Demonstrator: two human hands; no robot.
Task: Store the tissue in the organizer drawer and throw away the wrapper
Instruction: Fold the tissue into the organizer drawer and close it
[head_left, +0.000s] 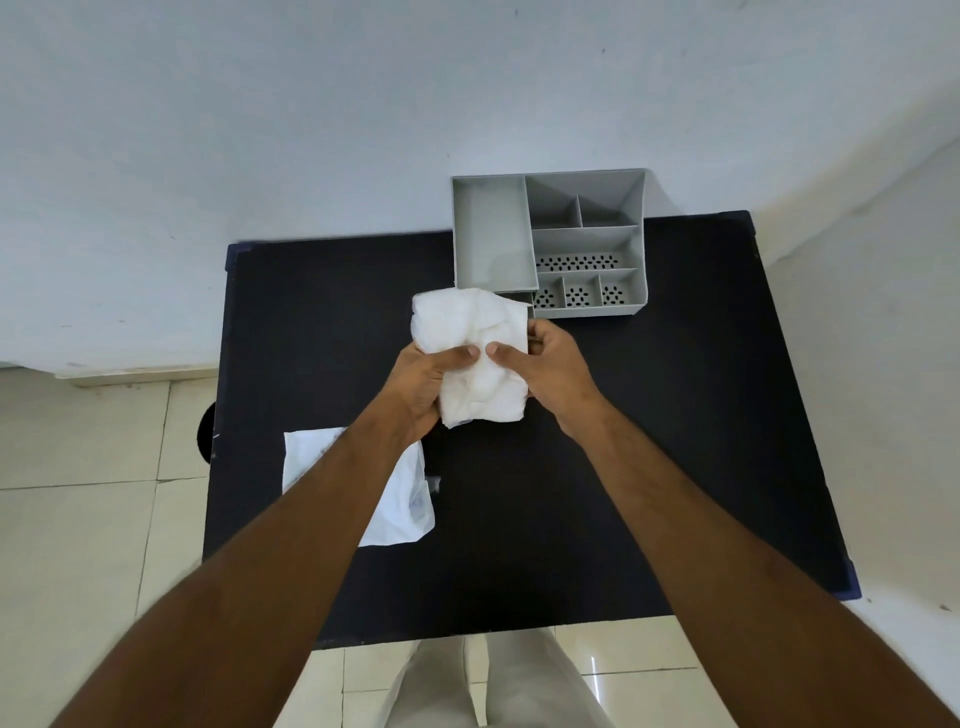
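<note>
wrapper (400, 499) flat near desk (649, 441) left edge, partly under left forearm | left hand (423, 387) and right hand (553, 364) both grasping tissue (475, 358) above desk middle | tissue's far end overlaps grey organizer (587, 249) front-left corner, at desk far edge

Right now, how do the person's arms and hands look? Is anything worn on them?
Both forearms are bare as far as the picture shows: no sleeves are visible. I see no watch, bracelet, ring or glove on the left hand or the right hand. The thumbnails that show are short and unpainted. Below, light beige trousers are worn.
</note>
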